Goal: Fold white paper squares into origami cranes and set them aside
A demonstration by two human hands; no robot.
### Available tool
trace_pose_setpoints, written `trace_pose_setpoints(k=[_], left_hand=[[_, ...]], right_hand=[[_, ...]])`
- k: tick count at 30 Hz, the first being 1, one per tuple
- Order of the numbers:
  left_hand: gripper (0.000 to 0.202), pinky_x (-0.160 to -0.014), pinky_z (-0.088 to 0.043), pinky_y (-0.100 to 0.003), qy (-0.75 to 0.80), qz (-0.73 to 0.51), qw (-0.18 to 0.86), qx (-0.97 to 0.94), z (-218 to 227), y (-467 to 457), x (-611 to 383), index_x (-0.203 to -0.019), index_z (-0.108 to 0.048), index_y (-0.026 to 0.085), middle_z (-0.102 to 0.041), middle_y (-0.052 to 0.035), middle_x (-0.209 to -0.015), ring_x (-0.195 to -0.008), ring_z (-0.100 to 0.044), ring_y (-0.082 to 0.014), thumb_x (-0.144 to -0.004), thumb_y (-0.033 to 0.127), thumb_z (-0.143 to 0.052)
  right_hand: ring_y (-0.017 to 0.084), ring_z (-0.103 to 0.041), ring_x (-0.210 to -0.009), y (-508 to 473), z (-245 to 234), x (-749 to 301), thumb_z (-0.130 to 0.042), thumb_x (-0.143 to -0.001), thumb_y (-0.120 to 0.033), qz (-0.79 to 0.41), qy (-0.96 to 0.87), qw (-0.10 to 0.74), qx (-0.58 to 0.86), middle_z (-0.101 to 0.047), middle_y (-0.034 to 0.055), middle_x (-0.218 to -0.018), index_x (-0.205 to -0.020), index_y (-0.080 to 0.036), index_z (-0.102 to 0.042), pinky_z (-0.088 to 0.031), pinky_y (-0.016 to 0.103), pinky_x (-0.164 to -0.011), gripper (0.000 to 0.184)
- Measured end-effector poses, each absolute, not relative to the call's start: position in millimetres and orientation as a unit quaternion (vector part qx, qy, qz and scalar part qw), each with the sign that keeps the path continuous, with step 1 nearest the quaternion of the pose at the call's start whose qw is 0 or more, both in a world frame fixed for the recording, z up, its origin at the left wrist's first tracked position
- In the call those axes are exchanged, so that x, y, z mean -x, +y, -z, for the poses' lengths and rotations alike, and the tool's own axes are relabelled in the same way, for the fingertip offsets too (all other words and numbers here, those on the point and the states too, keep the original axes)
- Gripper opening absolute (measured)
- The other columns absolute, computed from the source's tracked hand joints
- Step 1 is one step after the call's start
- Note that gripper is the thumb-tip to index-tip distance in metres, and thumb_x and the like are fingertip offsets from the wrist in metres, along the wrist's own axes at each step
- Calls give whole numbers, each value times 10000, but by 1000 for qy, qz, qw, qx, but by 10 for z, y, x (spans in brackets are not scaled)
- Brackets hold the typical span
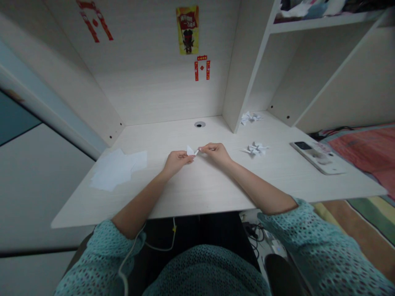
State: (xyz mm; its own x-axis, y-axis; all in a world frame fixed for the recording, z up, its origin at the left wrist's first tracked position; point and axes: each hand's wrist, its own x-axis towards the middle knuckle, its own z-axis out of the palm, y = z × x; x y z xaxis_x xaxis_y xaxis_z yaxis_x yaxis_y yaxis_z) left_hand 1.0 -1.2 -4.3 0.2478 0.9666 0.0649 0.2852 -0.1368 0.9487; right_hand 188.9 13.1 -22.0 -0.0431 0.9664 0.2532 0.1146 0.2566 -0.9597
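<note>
A small folded piece of white paper (191,151) is held just above the pale wooden desk (197,185), near its middle. My left hand (176,161) pinches its lower left side with closed fingers. My right hand (217,152) pinches its right tip between thumb and fingertips. The two hands almost touch each other over the paper. Both forearms reach in from the desk's front edge, with teal knit sleeves pushed up.
Loose white paper sheets (117,168) lie at the desk's left. Folded paper shapes (256,149) sit right of my hands, more folded paper shapes (250,118) under the shelf unit. A phone (317,157) lies at the far right. A cable hole (199,124) is at the back.
</note>
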Motion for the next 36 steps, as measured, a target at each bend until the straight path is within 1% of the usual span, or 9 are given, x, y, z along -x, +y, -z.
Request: trace_pose_setpoints(k=[3,7,13,17,20,24,28,33,36], left_hand=[[291,-604,-462,-247,489,-377,460,-637,37,-7,-16,-649,-664,133,-669,-58,-652,-595,-591,-128,-616,416,-720],[296,-608,-467,-258,490,-379,470,-629,60,11,-12,-641,-663,131,-667,-63,-647,-593,-589,-130,-613,420,-722],[305,-651,-471,-268,478,-368,480,-637,119,38,9,-711,-686,134,-680,-73,-708,-637,-603,-137,-616,423,-719],[315,-662,-464,-262,477,-361,487,-636,120,30,-8,-689,-674,126,-673,-65,-693,-633,-596,-129,-619,431,-715],[315,-648,-457,-252,476,-361,487,-637,125,26,-27,-648,-654,128,-664,-56,-668,-619,-586,-122,-616,435,-716],[309,-634,-450,-244,476,-378,494,-622,134,31,-49,-661,-649,137,-668,-56,-685,-633,-589,-123,-616,435,-716],[310,-612,-443,-240,489,-388,491,-608,84,22,-58,-691,-665,139,-676,-68,-704,-618,-584,-122,-622,437,-711],[307,-587,-430,-233,490,-391,477,-616,37,3,-46,-710,-672,132,-673,-69,-690,-603,-574,-119,-630,427,-705],[294,-578,-430,-235,480,-387,479,-624,84,18,-32,-700,-663,134,-668,-59,-673,-595,-574,-120,-637,420,-693]], right_hand=[[196,-610,-782,168,235,-1918,-710,-613,-458,-461,-569,525,434,-700,58,-790,-705,-194,-724,-428,306,-715,280],[196,-614,-773,175,240,-1922,-710,-610,-462,-456,-580,527,422,-702,60,-785,-702,-194,-725,-431,306,-711,284],[150,-558,-651,137,212,-1912,-655,-687,-443,-341,-659,497,451,-676,47,-736,-715,-193,-722,-376,272,-594,260],[133,-531,-658,109,229,-1881,-604,-752,-342,-247,-692,489,470,-651,35,-697,-695,-173,-694,-356,257,-599,200],[127,-517,-648,78,238,-1853,-574,-771,-288,-213,-691,494,482,-639,34,-691,-688,-160,-680,-346,248,-578,186],[133,-522,-665,57,215,-1840,-578,-767,-301,-202,-684,507,484,-645,41,-709,-688,-160,-679,-354,249,-584,191],[153,-559,-713,85,180,-1863,-611,-737,-376,-279,-646,534,469,-670,57,-746,-698,-155,-687,-384,260,-630,236],[145,-572,-725,117,156,-1882,-509,-775,-515,-441,-567,540,438,-679,82,-913,-949,-152,-684,-417,258,-624,439],[149,-580,-730,92,178,-1835,-663,-653,-479,-469,-582,510,427,-688,80,-892,-927,-147,-693,-428,262,-652,431]])
